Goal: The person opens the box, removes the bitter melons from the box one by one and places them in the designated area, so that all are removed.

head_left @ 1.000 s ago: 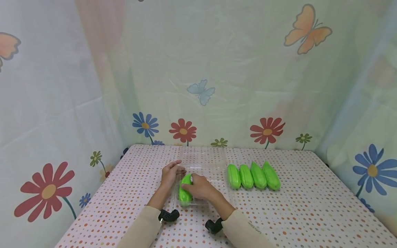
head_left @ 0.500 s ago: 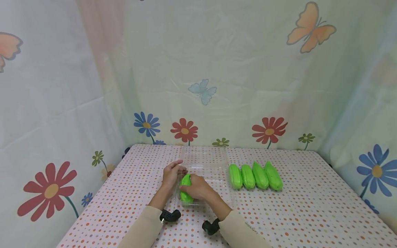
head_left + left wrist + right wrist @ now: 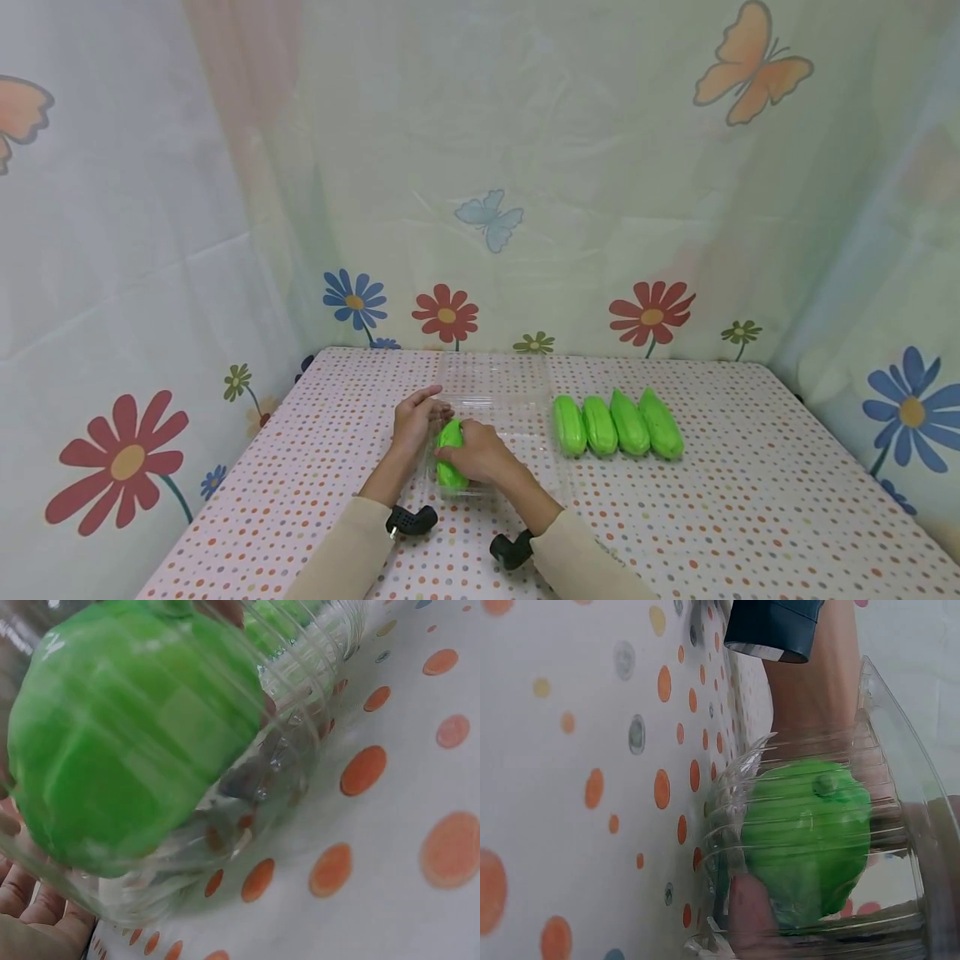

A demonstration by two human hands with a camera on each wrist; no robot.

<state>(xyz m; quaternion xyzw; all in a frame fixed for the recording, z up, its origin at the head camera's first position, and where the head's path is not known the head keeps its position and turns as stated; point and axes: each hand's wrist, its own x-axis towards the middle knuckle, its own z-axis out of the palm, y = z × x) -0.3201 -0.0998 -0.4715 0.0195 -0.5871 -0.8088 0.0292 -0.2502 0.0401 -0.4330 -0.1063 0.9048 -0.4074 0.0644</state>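
A clear plastic clamshell box (image 3: pixel 536 471) lies on the table, its lid (image 3: pixel 495 375) folded back toward the far side. My right hand (image 3: pixel 480 454) reaches into the box and grips a bright green ridged vegetable (image 3: pixel 452 475) along the left wall, thumb across its top. My left hand (image 3: pixel 412 421) rests against the outside of that left wall, fingers loosely bent. In the left wrist view, the vegetable's rounded end (image 3: pixel 127 757) shows through the plastic, with left-hand fingers (image 3: pixel 45 907) beside the wall. The right wrist view shows the vegetable (image 3: pixel 806 832) behind the ribbed side.
Several matching green vegetables (image 3: pixel 600 425) lie side by side just right of the box. A dotted cloth (image 3: pixel 750 500) covers the table. Printed curtains (image 3: pixel 585 167) stand behind it and at both sides. Black cameras (image 3: pixel 411 521) are strapped to both wrists.
My right wrist has shifted slightly left, and the gripped vegetable's near end has dropped a little inside the box's front rim. The left hand keeps its place; the view has shifted slightly.
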